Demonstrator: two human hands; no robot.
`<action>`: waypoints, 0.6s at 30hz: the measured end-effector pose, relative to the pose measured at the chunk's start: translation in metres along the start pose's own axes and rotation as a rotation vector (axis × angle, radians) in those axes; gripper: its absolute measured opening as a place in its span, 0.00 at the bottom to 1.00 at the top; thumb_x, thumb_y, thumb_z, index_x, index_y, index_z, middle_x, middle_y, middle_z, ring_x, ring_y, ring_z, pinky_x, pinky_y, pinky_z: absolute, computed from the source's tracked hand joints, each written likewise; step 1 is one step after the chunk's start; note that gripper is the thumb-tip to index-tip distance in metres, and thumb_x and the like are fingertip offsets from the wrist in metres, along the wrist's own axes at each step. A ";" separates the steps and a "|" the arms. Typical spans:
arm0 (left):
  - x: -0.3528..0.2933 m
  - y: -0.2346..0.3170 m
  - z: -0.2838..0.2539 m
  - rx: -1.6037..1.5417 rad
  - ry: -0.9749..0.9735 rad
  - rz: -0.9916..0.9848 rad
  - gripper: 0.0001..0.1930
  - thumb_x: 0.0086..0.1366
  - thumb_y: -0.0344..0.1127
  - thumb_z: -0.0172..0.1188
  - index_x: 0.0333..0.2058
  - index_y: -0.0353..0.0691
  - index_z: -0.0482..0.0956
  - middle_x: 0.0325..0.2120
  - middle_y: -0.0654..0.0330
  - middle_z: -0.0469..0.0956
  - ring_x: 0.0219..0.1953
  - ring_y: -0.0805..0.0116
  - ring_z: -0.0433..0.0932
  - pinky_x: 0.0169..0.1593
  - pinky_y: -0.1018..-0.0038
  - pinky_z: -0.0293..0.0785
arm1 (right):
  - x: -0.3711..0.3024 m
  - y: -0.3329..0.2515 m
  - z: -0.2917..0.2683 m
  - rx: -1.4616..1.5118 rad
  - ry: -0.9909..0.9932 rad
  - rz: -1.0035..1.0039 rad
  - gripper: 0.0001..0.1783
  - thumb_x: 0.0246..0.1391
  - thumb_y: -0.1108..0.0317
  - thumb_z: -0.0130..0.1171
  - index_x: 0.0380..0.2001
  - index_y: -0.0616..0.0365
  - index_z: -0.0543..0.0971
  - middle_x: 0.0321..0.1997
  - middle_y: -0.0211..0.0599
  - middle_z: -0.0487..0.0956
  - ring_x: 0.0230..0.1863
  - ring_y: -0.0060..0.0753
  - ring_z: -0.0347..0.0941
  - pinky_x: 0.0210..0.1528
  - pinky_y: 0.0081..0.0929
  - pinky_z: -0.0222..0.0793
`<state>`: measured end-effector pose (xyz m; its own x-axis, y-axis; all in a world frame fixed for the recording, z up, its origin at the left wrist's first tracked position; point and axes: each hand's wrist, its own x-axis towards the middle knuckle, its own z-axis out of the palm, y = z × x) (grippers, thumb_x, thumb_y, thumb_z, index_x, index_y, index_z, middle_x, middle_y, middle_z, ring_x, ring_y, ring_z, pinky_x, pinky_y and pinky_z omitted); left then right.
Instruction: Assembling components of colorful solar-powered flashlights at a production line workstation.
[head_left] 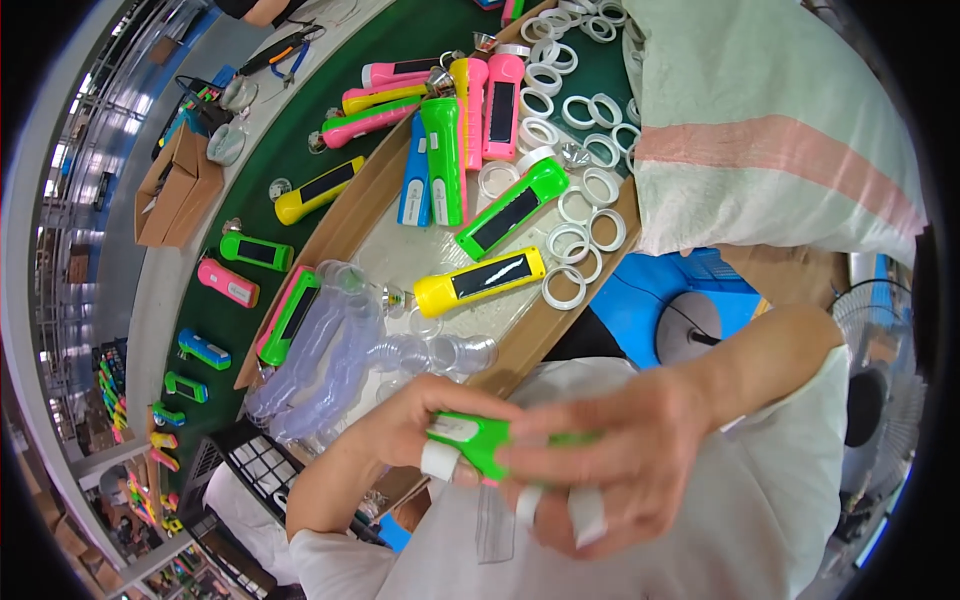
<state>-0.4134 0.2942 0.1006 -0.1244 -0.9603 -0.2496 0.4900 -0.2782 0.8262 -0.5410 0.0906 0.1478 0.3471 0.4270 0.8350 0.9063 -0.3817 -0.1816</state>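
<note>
Low in front of my chest, my left hand (400, 424) is closed around the body of a green flashlight (478, 440). My right hand (640, 450) wraps over the other end of it, its fingers partly blurred and hiding that end. White tape bands circle fingers on both hands. Just beyond lies a cardboard tray (325, 232) holding a yellow flashlight (480, 284) and a green flashlight (512, 212) with dark panels. More flashlights in pink, blue, green and yellow lie at its far end. White rings (562, 307) line its right side; stacked clear plastic discs (330, 345) lie near its left corner.
A pale woven sack (760, 120) rests right of the tray. Left of it, a green conveyor belt (262, 190) carries spaced-out flashlights. A small open carton (180, 190) and pliers (292, 65) sit on the ledge beyond. A fan (880, 380) stands at far right.
</note>
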 end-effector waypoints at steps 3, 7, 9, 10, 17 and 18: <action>0.005 0.016 0.009 0.912 0.669 0.406 0.28 0.47 0.31 0.72 0.49 0.33 0.76 0.40 0.49 0.81 0.39 0.59 0.82 0.41 0.71 0.77 | -0.049 0.045 0.016 0.290 0.204 0.941 0.09 0.52 0.68 0.49 0.28 0.61 0.77 0.33 0.43 0.75 0.31 0.40 0.73 0.34 0.31 0.70; 0.038 -0.017 -0.022 1.373 0.803 0.384 0.27 0.46 0.33 0.72 0.47 0.33 0.76 0.36 0.47 0.80 0.35 0.51 0.81 0.37 0.66 0.78 | -0.089 0.096 0.052 0.657 0.519 1.440 0.21 0.60 0.58 0.43 0.28 0.65 0.78 0.34 0.39 0.78 0.37 0.33 0.73 0.42 0.28 0.67; 0.040 -0.032 -0.018 1.262 0.922 0.465 0.27 0.48 0.33 0.71 0.48 0.33 0.76 0.37 0.47 0.80 0.35 0.52 0.82 0.37 0.67 0.78 | -0.084 0.097 0.046 0.762 0.398 1.413 0.23 0.63 0.55 0.42 0.31 0.63 0.78 0.35 0.39 0.78 0.41 0.30 0.72 0.44 0.27 0.68; 0.041 -0.038 -0.015 1.127 0.925 0.456 0.26 0.51 0.33 0.70 0.49 0.32 0.75 0.39 0.47 0.80 0.38 0.54 0.82 0.40 0.67 0.77 | -0.087 0.097 0.044 0.891 0.438 1.440 0.27 0.65 0.49 0.40 0.39 0.62 0.78 0.42 0.42 0.77 0.46 0.32 0.73 0.50 0.30 0.68; 0.047 -0.088 -0.001 -0.941 0.348 0.265 0.36 0.63 0.64 0.46 0.53 0.35 0.69 0.33 0.44 0.78 0.25 0.58 0.73 0.25 0.73 0.66 | -0.080 0.079 0.037 1.266 0.738 1.203 0.28 0.65 0.51 0.43 0.59 0.60 0.64 0.58 0.48 0.70 0.61 0.42 0.66 0.61 0.41 0.63; 0.047 -0.098 -0.002 -1.001 0.277 0.252 0.36 0.63 0.64 0.45 0.54 0.35 0.68 0.32 0.44 0.77 0.23 0.58 0.72 0.24 0.73 0.64 | -0.080 0.077 0.044 1.268 0.750 1.196 0.28 0.64 0.52 0.45 0.59 0.60 0.64 0.59 0.48 0.69 0.61 0.43 0.66 0.62 0.41 0.63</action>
<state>-0.4660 0.2767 0.0071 0.2181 -0.9148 -0.3400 0.9753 0.1914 0.1107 -0.4878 0.0633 0.0443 0.9944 -0.0972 -0.0420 0.0420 0.7262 -0.6862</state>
